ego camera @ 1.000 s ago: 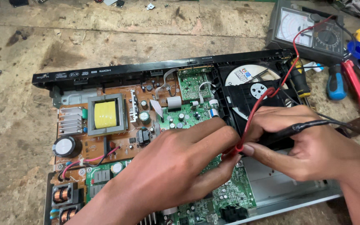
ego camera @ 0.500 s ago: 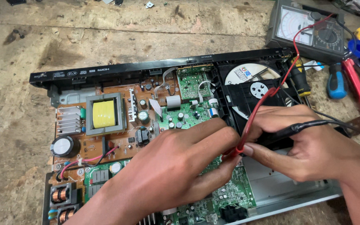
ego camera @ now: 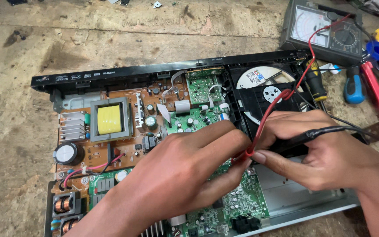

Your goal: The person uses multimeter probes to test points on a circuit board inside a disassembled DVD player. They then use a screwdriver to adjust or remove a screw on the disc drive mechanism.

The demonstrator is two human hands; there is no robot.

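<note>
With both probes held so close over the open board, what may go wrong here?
The left hand pinches the red probe right beside the black probe in the right hand; the tips might touch and bridge contacts on the green circuit board. The red lead crosses the disc drive and may snag.

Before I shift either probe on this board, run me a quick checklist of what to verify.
1. Red probe gripped by left hand: ok.
2. Black probe gripped by right hand: ok.
3. Probe tips on the green circuit board: cannot tell, fingers hide them.
4. Red lead running to the analog multimeter: ok.
5. Meter needle reading: cannot tell, too small.
6. Leads free of the disc drive: not ok, the red lead drapes across it.
</note>
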